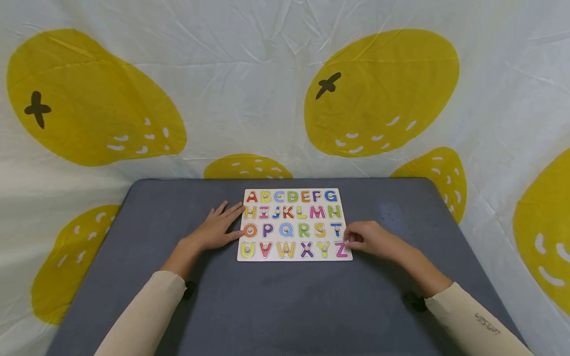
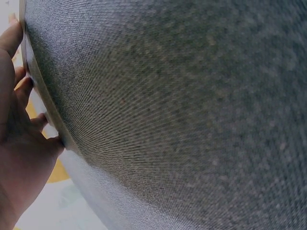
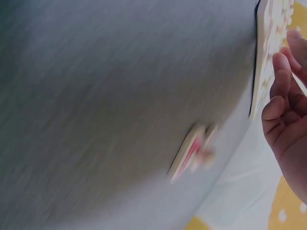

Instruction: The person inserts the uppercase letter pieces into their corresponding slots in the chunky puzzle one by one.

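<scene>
A white alphabet puzzle board (image 1: pixel 276 239) with colourful letters and small knobs lies on the dark table. My left hand (image 1: pixel 216 228) has its fingers spread and touches the board's left edge. The left wrist view shows this hand (image 2: pixel 26 143) along the edge. At the lower right edge, beside the T and the pink Z (image 1: pixel 341 249), is my right hand (image 1: pixel 371 238), fingers loosely bent. The right wrist view shows no piece between the fingers of this hand (image 3: pixel 290 105). There a blurred pink letter piece (image 3: pixel 187 153) with a knob lies on the table, apart from the board.
The dark grey table (image 1: pixel 285 306) extends around the board. A pale cloth with large yellow fruit prints (image 1: pixel 249 123) hangs behind and at the sides. Black straps (image 1: pixel 414 301) sit by the cream sleeves.
</scene>
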`<action>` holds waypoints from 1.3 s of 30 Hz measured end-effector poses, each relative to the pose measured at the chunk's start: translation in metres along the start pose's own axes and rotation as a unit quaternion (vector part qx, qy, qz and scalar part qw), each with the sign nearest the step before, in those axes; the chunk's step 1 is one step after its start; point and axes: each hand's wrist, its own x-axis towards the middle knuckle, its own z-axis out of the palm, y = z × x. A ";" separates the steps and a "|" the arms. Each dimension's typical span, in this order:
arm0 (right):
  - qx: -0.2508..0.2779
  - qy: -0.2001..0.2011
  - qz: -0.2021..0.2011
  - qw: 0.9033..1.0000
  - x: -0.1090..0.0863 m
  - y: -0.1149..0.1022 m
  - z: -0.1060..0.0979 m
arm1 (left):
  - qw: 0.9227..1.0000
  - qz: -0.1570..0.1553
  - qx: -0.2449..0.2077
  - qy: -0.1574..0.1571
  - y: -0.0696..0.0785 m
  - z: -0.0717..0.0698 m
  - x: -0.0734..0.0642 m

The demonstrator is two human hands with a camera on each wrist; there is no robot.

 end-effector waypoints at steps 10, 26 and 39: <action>-0.052 0.060 0.018 0.997 -0.043 0.032 -0.028 | 1.000 0.001 0.001 -0.006 0.001 -0.003 0.000; -0.039 0.079 0.015 0.996 -0.072 0.051 -0.023 | 1.000 -0.004 0.001 -0.005 0.001 -0.002 0.000; -0.077 0.100 -0.006 0.992 -0.063 0.043 -0.014 | 1.000 -0.002 -0.002 -0.002 0.001 -0.001 0.000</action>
